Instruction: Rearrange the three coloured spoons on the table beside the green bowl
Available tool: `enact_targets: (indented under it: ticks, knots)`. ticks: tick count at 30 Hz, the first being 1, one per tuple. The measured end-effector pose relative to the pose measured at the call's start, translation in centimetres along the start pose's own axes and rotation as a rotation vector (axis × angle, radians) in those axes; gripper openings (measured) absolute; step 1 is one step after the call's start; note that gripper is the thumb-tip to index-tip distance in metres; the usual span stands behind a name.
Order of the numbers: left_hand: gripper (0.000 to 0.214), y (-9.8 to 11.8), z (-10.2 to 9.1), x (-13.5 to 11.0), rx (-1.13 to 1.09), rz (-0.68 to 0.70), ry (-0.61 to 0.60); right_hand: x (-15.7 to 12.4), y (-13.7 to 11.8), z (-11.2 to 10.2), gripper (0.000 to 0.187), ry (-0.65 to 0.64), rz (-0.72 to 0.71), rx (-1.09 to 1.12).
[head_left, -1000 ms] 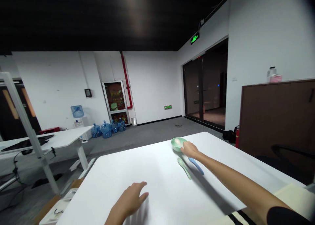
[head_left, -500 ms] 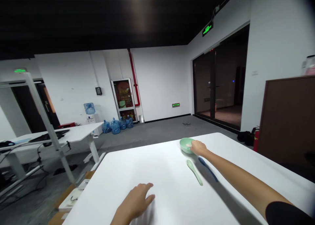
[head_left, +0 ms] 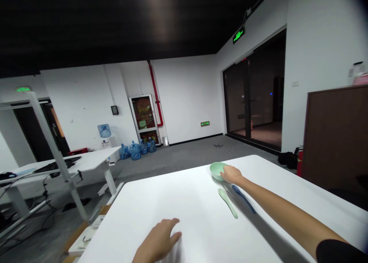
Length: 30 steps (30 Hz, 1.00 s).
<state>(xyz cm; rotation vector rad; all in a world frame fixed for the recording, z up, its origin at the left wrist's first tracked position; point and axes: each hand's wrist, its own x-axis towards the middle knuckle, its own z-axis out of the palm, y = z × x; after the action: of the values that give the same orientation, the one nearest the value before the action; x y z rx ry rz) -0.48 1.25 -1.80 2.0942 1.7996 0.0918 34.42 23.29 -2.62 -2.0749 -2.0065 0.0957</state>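
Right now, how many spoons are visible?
2: the green spoon and, to its right, the blue spoon, both on the table. The right hand at the bowl may hide another.

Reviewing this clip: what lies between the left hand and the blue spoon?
The light green spoon lies between the left hand and the blue spoon, on the white table, nearer the blue spoon, as the head view shows.

The person's bare right hand [head_left: 232, 175] covers the right side of a round, pale green bowl [head_left: 215, 171], hiding whether its fingers grip anything. The bottom edge cuts off the white flat-topped table [head_left: 178, 194]; the right edge crops a brown, box-shaped cabinet [head_left: 333, 136].
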Motion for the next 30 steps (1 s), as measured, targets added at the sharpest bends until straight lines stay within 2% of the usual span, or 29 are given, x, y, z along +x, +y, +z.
enact_targets:
  ticks: [4,9,12,16,21,25,30]
  knots:
    - [0.056,0.1,-0.1,-0.1,0.015,0.021,-0.002,-2.9,0.4,-2.2,0.041,0.052,-0.005,-0.055]
    - [0.058,-0.2,-0.2,-0.1,0.018,0.052,0.002,-7.7,1.8,-4.6,0.049,0.114,-0.022,0.054]
    - [0.057,-0.2,-0.3,-0.1,0.027,0.064,0.011,-10.6,2.8,-4.4,0.058,0.122,-0.096,0.139]
    - [0.058,0.2,-0.5,-0.3,0.017,0.062,0.01,-13.2,3.7,-2.5,0.069,0.122,-0.141,0.176]
    - [0.058,0.5,-0.5,-0.7,0.012,0.072,0.012,-13.9,4.3,-0.9,0.072,0.094,-0.121,0.183]
    - [0.058,0.6,-0.5,-0.7,0.022,0.063,0.009,-13.9,4.4,-0.9,0.07,0.103,-0.135,0.19]
    - [0.058,0.9,-0.3,-0.3,0.032,0.09,0.019,-14.0,4.3,-1.2,0.059,0.128,-0.141,0.216]
